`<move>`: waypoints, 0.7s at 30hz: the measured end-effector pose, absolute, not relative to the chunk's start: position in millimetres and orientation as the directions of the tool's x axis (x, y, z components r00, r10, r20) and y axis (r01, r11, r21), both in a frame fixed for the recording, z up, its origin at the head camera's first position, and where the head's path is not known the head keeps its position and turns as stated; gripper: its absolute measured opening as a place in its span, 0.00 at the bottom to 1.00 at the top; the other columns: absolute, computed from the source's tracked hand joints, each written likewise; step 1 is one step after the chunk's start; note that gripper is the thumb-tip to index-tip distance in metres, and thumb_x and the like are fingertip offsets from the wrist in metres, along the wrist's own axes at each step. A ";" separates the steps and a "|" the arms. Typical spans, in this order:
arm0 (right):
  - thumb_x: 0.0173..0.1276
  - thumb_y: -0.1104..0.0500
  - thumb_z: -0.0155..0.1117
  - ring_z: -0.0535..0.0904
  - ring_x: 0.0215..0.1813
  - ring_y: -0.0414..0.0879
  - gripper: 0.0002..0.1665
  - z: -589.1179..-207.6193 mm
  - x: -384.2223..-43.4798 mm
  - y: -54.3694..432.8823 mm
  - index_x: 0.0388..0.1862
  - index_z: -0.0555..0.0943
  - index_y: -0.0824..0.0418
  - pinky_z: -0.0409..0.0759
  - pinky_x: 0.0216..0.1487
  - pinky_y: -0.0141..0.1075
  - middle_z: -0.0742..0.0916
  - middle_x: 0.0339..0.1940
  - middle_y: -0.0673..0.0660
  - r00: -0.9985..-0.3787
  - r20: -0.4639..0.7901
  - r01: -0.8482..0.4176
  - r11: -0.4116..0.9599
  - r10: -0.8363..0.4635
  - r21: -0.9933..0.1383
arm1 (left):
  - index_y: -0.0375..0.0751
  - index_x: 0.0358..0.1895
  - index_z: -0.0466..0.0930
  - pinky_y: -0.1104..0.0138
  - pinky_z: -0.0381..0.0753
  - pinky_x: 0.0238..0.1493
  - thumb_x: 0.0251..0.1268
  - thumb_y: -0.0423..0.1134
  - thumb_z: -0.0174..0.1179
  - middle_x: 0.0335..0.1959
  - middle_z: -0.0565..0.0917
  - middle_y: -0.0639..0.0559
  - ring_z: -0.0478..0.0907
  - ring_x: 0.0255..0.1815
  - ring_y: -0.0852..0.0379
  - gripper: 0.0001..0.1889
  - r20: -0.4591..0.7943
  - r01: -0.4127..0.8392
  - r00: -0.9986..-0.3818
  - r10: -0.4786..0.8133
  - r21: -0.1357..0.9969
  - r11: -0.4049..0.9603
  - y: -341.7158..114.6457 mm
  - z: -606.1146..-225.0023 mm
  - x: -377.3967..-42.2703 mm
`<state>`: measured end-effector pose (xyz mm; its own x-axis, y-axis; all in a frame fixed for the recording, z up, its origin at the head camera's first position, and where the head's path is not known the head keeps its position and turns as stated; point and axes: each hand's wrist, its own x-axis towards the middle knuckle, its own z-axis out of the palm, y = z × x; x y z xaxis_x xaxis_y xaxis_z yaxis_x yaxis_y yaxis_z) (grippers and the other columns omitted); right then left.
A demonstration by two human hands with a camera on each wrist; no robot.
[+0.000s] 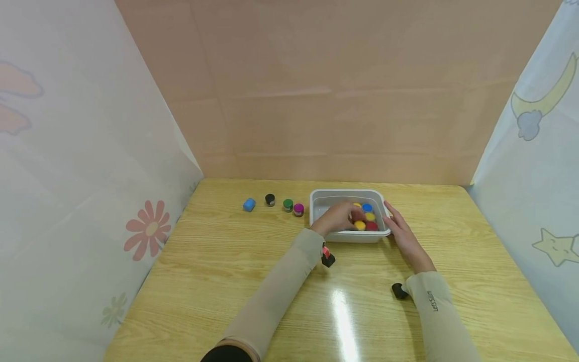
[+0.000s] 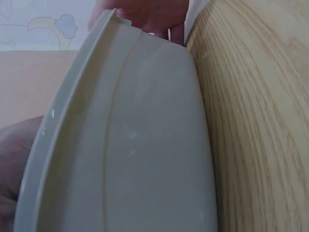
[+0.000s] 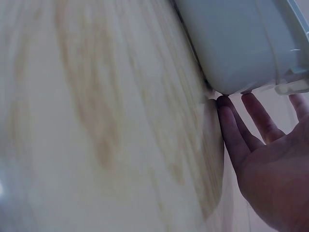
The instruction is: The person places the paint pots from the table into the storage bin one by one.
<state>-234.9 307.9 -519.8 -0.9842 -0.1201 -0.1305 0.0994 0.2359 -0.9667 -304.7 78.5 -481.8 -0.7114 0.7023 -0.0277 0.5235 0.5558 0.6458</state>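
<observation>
A white plastic bin [image 1: 347, 236] stands on the wooden table, its long side filling much of the left wrist view. My left hand [image 1: 336, 218] reaches over the near rim into it, thumb and fingers bent around a small paint jar with a yellow lid [image 1: 359, 225]. Beside that jar in the bin's right half sit others with a red lid [image 1: 371, 227], a blue lid [image 1: 367, 207] and yellow lids. My right hand [image 1: 403, 236] touches the bin's right end with extended fingers; the right wrist view shows the fingertips [image 3: 248, 99] against its outer wall.
Left of the bin stand jars with a magenta lid [image 1: 298, 207], a green lid [image 1: 288, 203] and a black lid [image 1: 270, 198]. A blue block-like piece [image 1: 249, 204] lies farther left. A brown panel [image 1: 334, 100] closes off the back, with patterned sheets on both sides.
</observation>
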 end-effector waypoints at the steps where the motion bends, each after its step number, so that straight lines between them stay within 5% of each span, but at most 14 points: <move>1: 0.84 0.37 0.43 0.46 0.84 0.65 0.41 -519.9 -235.0 307.5 0.87 0.40 0.38 0.45 0.82 0.63 0.47 0.87 0.64 -0.984 -0.130 0.100 0.233 -0.120 -0.967 | 0.46 0.55 0.87 0.80 0.79 0.46 0.63 0.34 0.74 0.48 0.88 0.56 0.82 0.48 0.62 0.17 -0.019 0.532 -0.713 0.701 0.637 0.558 77.2 -480.6 -304.2; 9: 0.84 0.37 0.41 0.50 0.83 0.65 0.41 -519.0 -234.0 305.8 0.87 0.39 0.38 0.48 0.82 0.62 0.50 0.86 0.67 -0.983 -0.135 0.101 0.246 -0.126 -0.964 | 0.47 0.60 0.84 0.76 0.79 0.46 0.70 0.39 0.68 0.50 0.85 0.54 0.80 0.47 0.62 0.17 0.060 0.530 -0.738 0.672 0.669 0.522 56.1 -469.1 -302.9; 14: 0.84 0.36 0.40 0.57 0.79 0.63 0.41 -517.7 -233.3 306.8 0.87 0.38 0.38 0.59 0.78 0.51 0.57 0.83 0.72 -0.983 -0.140 0.103 0.275 -0.119 -0.956 | 0.48 0.63 0.83 0.74 0.80 0.49 0.74 0.41 0.65 0.54 0.84 0.51 0.80 0.49 0.61 0.17 0.134 0.540 -0.773 0.619 0.653 0.532 35.4 -463.2 -308.1; 21: 0.84 0.35 0.40 0.58 0.77 0.61 0.41 -518.6 -234.6 308.2 0.87 0.37 0.37 0.59 0.77 0.52 0.60 0.81 0.72 -0.982 -0.146 0.108 0.278 -0.121 -0.955 | 0.46 0.64 0.82 0.64 0.82 0.57 0.76 0.40 0.63 0.60 0.83 0.48 0.81 0.56 0.52 0.17 0.205 0.493 -0.834 0.512 0.693 0.526 3.8 -458.3 -311.3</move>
